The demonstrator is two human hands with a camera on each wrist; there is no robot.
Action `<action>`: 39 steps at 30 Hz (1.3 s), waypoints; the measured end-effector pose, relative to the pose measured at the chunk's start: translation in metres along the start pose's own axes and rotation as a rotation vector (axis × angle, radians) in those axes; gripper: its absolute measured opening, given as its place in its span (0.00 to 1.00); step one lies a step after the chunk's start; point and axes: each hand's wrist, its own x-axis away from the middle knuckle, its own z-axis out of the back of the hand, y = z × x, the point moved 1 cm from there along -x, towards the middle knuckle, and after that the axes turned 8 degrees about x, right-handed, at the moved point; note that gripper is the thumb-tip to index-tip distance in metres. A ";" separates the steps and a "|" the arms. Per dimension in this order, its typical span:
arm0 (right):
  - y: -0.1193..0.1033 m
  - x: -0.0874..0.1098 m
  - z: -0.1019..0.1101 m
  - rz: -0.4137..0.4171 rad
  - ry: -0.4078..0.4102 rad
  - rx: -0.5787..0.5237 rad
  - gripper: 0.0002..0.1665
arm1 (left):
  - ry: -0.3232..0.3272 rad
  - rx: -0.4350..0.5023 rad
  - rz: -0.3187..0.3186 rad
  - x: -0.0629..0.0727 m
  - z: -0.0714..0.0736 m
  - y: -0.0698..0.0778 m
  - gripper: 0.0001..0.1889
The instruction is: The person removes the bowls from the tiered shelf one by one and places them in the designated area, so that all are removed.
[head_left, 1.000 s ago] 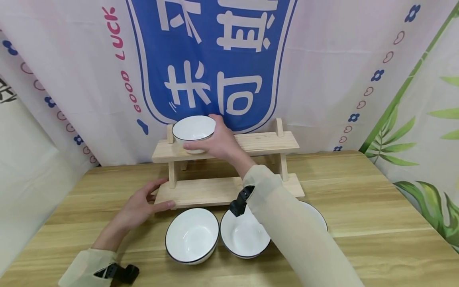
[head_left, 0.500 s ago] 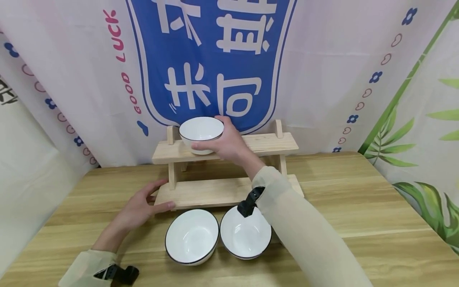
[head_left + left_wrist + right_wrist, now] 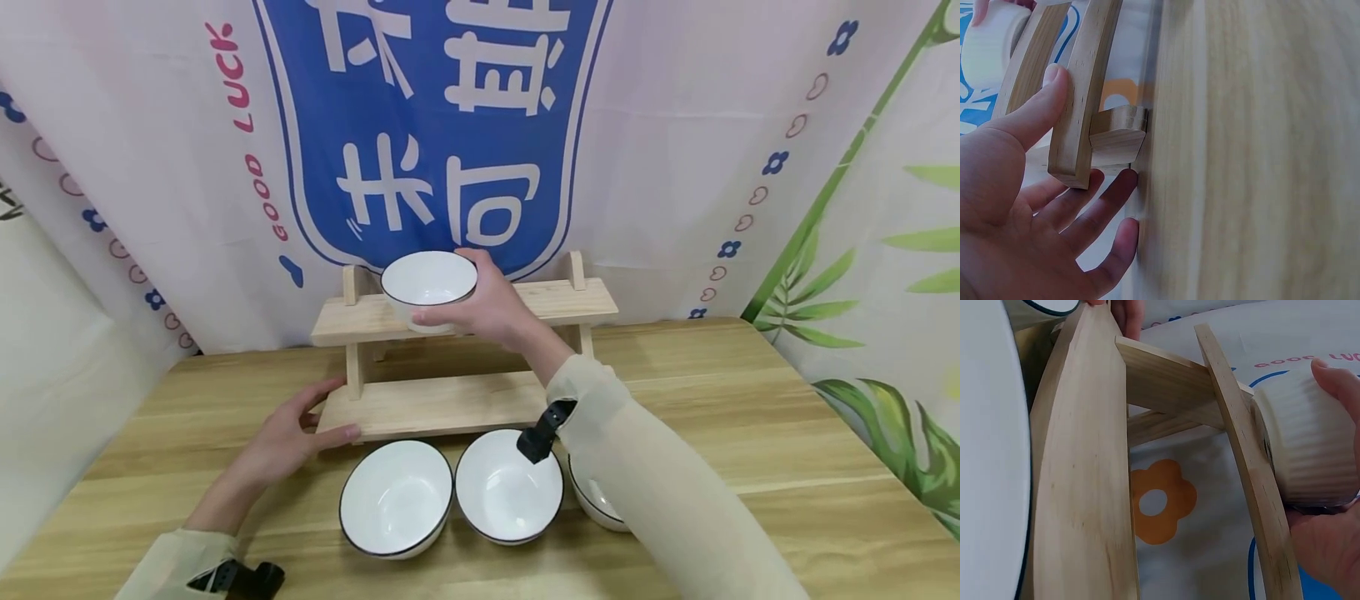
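My right hand (image 3: 495,304) grips a white bowl (image 3: 427,279) with a dark rim at its right side, thumb in front and fingers behind. The bowl is upright over the left-middle part of the upper board of a two-tier wooden shelf (image 3: 442,407). In the right wrist view the ribbed outside of the bowl (image 3: 1310,434) shows right at the board. At the shelf's left end, my left hand (image 3: 288,433) holds the lower board, thumb on top. In the left wrist view its fingers (image 3: 1110,200) curl below the board's end.
Three more white bowls stand in a row before the shelf: a left bowl (image 3: 397,500), a middle bowl (image 3: 510,492), and a right bowl (image 3: 596,500) partly hidden by the right sleeve. A printed cloth (image 3: 660,167) hangs behind the wooden table (image 3: 720,400).
My right hand has moved the bowl to the right along the upper board. The left hand stays at the shelf's left end. The head view has shifted slightly.
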 end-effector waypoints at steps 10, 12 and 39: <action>0.002 0.015 0.008 0.013 -0.015 -0.021 0.69 | -0.006 0.005 0.010 0.001 0.002 -0.002 0.53; 0.002 0.017 0.009 0.019 -0.020 -0.022 0.69 | -0.005 0.007 0.007 0.001 0.002 -0.002 0.53; -0.002 0.061 0.031 0.090 0.000 -0.041 0.69 | -0.004 0.004 0.000 0.001 0.001 -0.002 0.53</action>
